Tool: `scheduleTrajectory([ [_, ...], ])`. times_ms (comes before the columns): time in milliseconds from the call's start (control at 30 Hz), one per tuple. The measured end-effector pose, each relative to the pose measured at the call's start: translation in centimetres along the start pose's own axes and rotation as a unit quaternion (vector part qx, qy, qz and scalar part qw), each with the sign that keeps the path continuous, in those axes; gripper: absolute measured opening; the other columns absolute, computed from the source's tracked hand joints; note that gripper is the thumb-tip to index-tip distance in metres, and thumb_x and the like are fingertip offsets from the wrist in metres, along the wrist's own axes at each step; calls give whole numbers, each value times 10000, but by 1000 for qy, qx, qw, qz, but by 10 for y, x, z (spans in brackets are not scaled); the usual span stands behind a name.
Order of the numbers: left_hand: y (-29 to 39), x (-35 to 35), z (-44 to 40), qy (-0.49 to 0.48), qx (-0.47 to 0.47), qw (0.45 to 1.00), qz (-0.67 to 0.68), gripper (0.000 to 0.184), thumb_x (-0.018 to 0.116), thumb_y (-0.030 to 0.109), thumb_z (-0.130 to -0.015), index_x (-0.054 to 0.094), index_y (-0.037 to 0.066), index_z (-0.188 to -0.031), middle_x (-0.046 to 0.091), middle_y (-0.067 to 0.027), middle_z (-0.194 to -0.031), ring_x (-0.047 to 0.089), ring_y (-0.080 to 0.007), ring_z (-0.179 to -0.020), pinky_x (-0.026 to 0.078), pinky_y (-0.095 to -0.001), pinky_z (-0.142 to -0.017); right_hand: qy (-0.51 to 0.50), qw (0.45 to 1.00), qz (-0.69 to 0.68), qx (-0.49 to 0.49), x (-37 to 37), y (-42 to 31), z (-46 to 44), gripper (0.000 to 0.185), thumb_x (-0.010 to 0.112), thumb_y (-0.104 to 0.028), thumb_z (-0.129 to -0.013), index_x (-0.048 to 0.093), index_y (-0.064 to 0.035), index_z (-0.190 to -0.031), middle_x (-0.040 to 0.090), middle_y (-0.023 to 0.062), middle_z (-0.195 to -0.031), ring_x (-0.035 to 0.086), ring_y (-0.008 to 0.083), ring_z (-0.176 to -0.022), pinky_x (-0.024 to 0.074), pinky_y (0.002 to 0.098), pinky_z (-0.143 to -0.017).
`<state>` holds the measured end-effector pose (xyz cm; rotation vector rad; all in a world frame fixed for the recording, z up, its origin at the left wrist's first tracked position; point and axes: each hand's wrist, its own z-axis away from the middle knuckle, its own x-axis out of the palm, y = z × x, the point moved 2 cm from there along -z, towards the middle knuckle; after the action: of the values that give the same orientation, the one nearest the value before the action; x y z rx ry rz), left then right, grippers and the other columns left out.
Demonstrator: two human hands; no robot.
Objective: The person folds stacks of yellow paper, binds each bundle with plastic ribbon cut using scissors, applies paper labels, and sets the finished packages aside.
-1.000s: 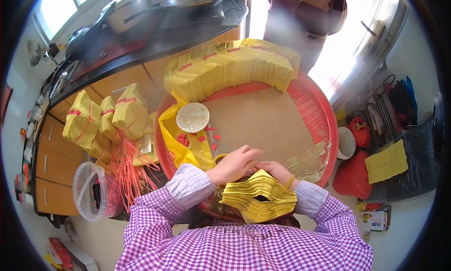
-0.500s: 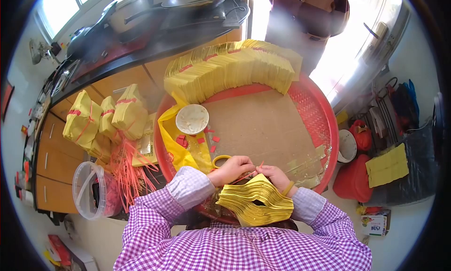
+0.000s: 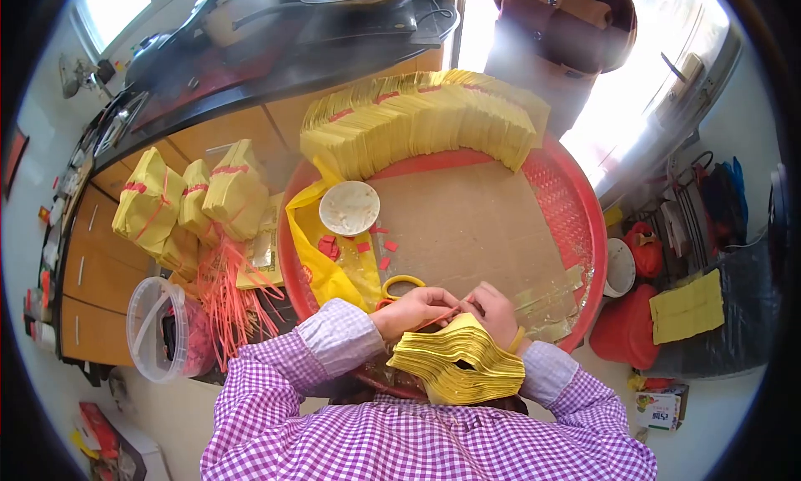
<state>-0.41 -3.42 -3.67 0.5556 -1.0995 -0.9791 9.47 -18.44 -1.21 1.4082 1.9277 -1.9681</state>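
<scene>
Both your left hand (image 3: 410,312) and right hand (image 3: 494,314) pinch a red strip (image 3: 439,319) against the yellow paper bundle (image 3: 457,364) at the red tray's (image 3: 574,204) near rim; it seems light, bendable, apt to splay: grip both sides.

Two bare hands meeting, fingertips pinched
The left hand (image 3: 415,309) and right hand (image 3: 494,312) curl close together before the torso, forearms angled inward, elbows out, in purple-and-white checked sleeves (image 3: 282,366) with paler cuffs (image 3: 340,337).
</scene>
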Motion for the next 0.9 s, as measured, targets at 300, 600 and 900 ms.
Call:
scheduleTrajectory([
  [300,-13,0,-13,38,138,946,-291,65,587,60,-896,595,34,-837,589,-33,-861,503,-132,-709,421,-243,-644,48,994,-96,14,3,7,7,113,648,-50,-798,590,-12,-708,466,19,-654,408,134,-561,345,264,-515],
  [600,-8,-9,10,8,174,874,-453,32,568,66,-884,581,49,-860,562,-49,-799,500,-168,-693,425,-278,-636,-34,979,-151,134,3,16,35,136,608,-72,-820,571,-7,-706,483,31,-654,419,141,-584,359,269,-547],
  [900,5,17,-12,-53,-158,985,47,118,494,79,-965,583,44,-896,566,-39,-823,473,-81,-664,368,-160,-559,-47,982,-129,127,-1,17,40,163,588,-93,-858,562,-14,-716,528,38,-684,449,146,-604,380,269,-573],
])
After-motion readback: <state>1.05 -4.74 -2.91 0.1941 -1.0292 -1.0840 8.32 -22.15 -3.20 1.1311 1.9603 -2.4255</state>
